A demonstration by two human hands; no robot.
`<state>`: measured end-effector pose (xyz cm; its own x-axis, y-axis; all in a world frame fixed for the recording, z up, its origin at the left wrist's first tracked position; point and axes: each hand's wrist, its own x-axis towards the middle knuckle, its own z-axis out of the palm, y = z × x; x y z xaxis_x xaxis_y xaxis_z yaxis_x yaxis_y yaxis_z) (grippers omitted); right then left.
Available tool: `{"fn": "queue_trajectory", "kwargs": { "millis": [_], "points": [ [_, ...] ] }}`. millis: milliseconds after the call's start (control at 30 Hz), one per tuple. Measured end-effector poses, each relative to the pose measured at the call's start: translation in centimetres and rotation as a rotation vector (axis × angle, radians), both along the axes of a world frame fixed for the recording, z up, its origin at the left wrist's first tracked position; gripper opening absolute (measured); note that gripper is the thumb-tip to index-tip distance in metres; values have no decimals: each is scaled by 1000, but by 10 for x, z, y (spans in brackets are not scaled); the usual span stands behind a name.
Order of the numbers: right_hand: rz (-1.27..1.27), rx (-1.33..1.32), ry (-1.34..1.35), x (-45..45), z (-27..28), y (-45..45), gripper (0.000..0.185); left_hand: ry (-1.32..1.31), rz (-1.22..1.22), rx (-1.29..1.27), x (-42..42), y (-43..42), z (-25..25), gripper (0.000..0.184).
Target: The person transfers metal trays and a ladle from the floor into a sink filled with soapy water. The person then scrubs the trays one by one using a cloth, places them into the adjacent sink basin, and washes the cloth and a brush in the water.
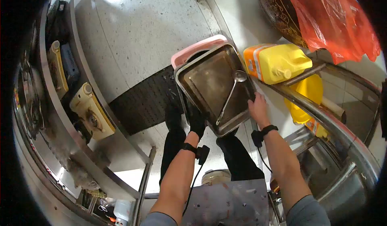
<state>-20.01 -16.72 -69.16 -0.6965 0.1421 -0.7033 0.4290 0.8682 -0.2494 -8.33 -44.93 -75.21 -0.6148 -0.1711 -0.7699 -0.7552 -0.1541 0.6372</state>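
A worn rectangular metal tray (207,83) lies tilted in front of me, with a long-handled metal spoon (229,97) resting on it. My right hand (259,110) grips the tray's right edge near the lower corner. At the tray's lower left edge is my left hand (197,123), in a dark glove or in shadow; its fingers are hard to make out. Beneath the tray, a pink basin (197,48) sticks out at the top, and another dark rim shows between them.
Yellow jug (278,62) and red plastic bag (332,20) stand at the right, near a metal rail (318,111). A metal shelf (90,79) with portable stoves (92,113) runs along the left. A black mat (141,103) covers part of the floor.
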Motion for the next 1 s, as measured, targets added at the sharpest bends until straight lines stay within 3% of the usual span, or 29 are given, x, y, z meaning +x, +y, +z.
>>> {"fn": "queue_trajectory", "kwargs": {
  "millis": [33, 67, 100, 233, 300, 367, 400, 467, 500, 567, 633, 700, 833, 900, 967, 1000],
  "points": [
    [32, 63, 131, 0, 5, -5, 64, -76, 57, 7, -10, 2, 6, 56],
    [62, 127, 256, 2, 11, -10, 60, -61, -64, -72, -15, 2, 15, 58],
    [59, 126, 256, 9, 6, -8, 60, -46, -187, -149, -12, 1, 10, 61],
    [-32, 38, 363, 21, -3, 10, 52, -226, -153, -246, -16, 4, 6, 63],
    [-97, -3, 388, 29, 4, 15, 50, -110, 78, 32, -15, -8, 28, 57],
    [-302, -169, 209, 29, 19, 16, 50, -165, 35, 1, -5, -30, 41, 58],
    [-313, -168, 214, 33, 28, 13, 50, -68, 75, -72, -5, -36, 55, 58],
    [-548, -476, 80, 46, 50, 5, 55, -80, 124, -38, 7, -62, 76, 56],
    [-558, -470, 94, 52, 57, 4, 55, -39, 13, -27, 13, -89, 83, 51],
    [-670, -617, -132, 68, 55, -1, 54, 65, -177, -86, 23, -139, 99, 40],
    [-611, -466, -154, 83, 45, -10, 50, 40, -190, -222, 31, -187, 114, 27],
    [-305, -278, -12, 90, 44, -24, 47, 184, -346, -543, 72, -256, 82, 25],
    [-196, -128, 103, 100, 11, -44, 46, 48, -230, -457, 62, -316, 118, 29],
    [-247, -227, 162, 74, 22, -68, 47, -102, 333, -77, 31, -306, 146, 31],
    [-225, -236, 174, 60, 7, -86, 46, -101, 306, -53, 39, -319, 138, 29],
    [-198, -239, 186, 55, 1, -92, 45, -34, 135, -150, 44, -323, 134, 27]
  ]
}}
